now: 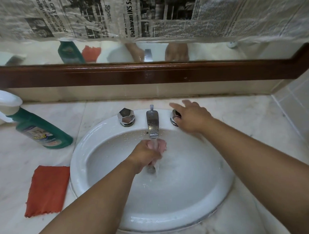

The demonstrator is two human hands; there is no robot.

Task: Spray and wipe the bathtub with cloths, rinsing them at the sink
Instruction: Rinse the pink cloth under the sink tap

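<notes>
Left hand [145, 153] is clenched round a pale pink cloth [161, 145], held over the sink [214, 190] under water running from the spout [152, 123]. Right hand [190, 116] lies on the right tap [174, 116], fingers extended; whether it grips cannot be determined. A red cloth [47, 190] lies flat on the counter [246, 113] left of the basin, with a green spray bottle [42, 131] beyond it.

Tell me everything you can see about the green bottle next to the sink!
The green bottle is teal plastic with a white trigger sprayer on top and a colourful label. It seems to stand on the pale counter, left of the sink, behind the orange cloth. Nothing else touches it. The mirror shows its reflection.
</notes>
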